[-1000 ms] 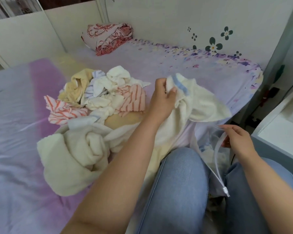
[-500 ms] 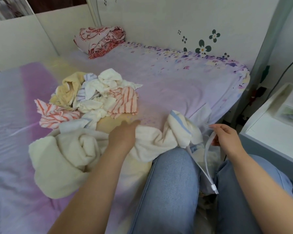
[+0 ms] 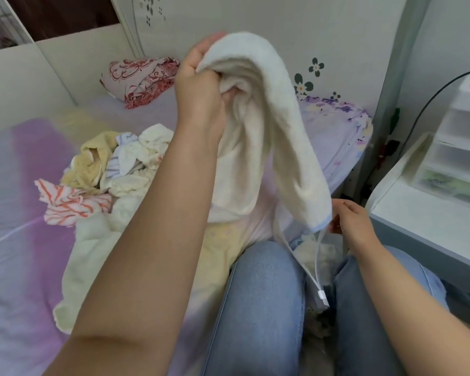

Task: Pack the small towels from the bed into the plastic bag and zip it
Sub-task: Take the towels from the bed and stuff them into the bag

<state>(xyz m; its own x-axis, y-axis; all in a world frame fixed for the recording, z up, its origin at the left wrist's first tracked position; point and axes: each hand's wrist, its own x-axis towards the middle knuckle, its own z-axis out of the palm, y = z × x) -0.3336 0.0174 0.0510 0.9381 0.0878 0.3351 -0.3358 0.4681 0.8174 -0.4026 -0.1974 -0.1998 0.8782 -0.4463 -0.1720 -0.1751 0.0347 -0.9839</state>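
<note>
My left hand (image 3: 198, 90) is raised high and grips a cream towel (image 3: 266, 137) by its upper end; the towel hangs down with its lower end just above the bag mouth. My right hand (image 3: 350, 221) pinches the rim of the clear plastic bag (image 3: 314, 256), which sits open between my knees with pale cloth inside. The white zip slider (image 3: 322, 295) hangs at the near end of the rim. A heap of small towels (image 3: 120, 169), yellow, white and orange-striped, lies on the bed (image 3: 17, 240) to the left, with a larger cream towel (image 3: 92, 261) in front.
A red-patterned pillow (image 3: 140, 77) lies at the bed's head by the wall. A white desk (image 3: 418, 213) with clear plastic drawers (image 3: 459, 158) stands close on the right. My jeans-covered knees (image 3: 261, 308) flank the bag.
My left hand went down to the pile, took a cream towel and lifted it high over the bag. My right hand has stayed on the bag's rim.
</note>
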